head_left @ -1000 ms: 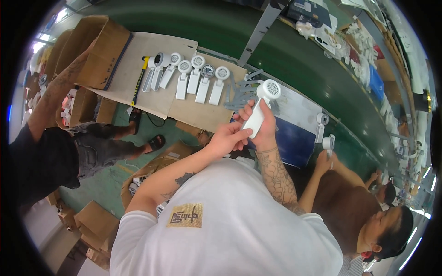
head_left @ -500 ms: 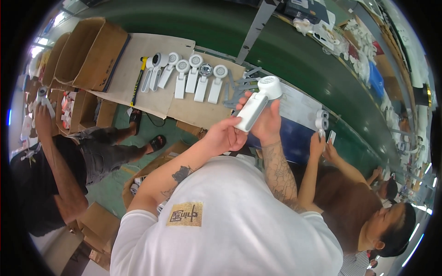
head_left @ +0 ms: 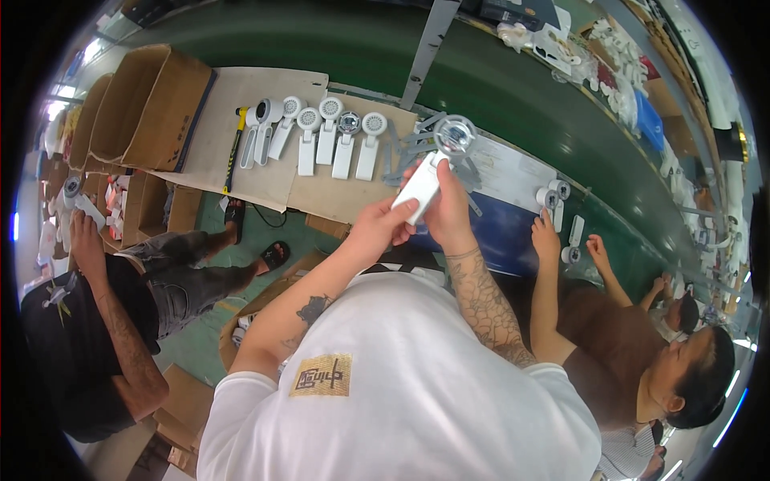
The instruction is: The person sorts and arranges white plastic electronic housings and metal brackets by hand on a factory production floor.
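A white handheld fan is held up in front of my chest, tilted, its round head away from me and showing a shiny, clear-looking face. My left hand grips the lower end of its handle, thumb on top. Around the handle's right side and upper part closes my right hand. Beyond, on the table, several similar white fans lie in a row, heads pointing away. Flat grey strips lie in a loose pile just behind the held fan.
A yellow-and-black long tool and an open cardboard box are on the table's left. At right a co-worker's hands are near more fans. Another person stands left, holding a white fan. A metal post rises behind the table.
The fan has turned in my hands: its shiny face now shows instead of the vented side, and it has shifted slightly left. The right co-worker's hands have moved apart, leaving a fan between them.
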The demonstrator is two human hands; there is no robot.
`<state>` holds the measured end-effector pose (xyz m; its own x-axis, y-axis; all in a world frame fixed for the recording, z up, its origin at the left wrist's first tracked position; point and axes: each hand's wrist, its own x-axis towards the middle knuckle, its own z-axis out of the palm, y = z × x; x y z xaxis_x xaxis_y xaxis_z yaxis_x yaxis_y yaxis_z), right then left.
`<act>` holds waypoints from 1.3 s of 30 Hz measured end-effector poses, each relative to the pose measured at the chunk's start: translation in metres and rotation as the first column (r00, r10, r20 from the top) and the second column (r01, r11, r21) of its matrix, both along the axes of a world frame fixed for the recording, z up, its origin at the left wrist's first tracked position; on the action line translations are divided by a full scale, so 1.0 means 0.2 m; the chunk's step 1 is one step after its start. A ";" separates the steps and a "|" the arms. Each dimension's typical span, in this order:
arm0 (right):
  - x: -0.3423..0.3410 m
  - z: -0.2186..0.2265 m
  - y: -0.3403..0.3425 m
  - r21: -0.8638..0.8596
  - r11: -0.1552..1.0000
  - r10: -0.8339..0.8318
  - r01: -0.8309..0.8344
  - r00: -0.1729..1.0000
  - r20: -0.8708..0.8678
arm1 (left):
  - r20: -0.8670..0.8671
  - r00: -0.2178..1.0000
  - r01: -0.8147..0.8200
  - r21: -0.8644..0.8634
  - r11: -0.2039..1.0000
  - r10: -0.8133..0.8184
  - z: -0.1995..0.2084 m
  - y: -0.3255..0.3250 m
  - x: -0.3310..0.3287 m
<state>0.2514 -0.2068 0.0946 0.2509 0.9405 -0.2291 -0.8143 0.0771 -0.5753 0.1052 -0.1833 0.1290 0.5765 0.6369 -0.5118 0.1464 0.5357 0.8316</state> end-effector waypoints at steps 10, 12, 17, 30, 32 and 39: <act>0.03 0.05 -0.01 0.245 0.907 0.325 -0.341 0.940 0.105 | 0.402 0.896 -0.004 -0.421 0.907 0.190 -0.01 0.01 -0.03; 0.04 0.05 -0.01 0.242 0.908 0.318 -0.341 0.939 0.131 | 0.410 0.900 0.026 -0.395 0.918 0.151 -0.01 0.01 -0.03; 0.01 0.00 0.02 0.228 0.920 0.304 -0.319 0.948 0.098 | 0.375 0.906 -0.027 -0.410 0.912 0.195 0.02 0.01 0.00; 0.02 0.08 0.03 0.291 0.893 0.342 -0.343 0.938 0.056 | 0.526 0.828 0.088 -0.464 0.881 0.194 0.03 0.02 -0.03; -0.02 0.09 0.03 0.234 0.918 0.313 -0.320 0.947 0.068 | 0.546 0.814 0.116 -0.486 0.866 0.197 0.00 0.02 -0.05; -0.04 0.04 0.05 0.103 0.986 0.110 -0.133 0.972 0.206 | -0.102 0.993 -0.035 0.242 0.970 0.061 0.09 0.01 -0.08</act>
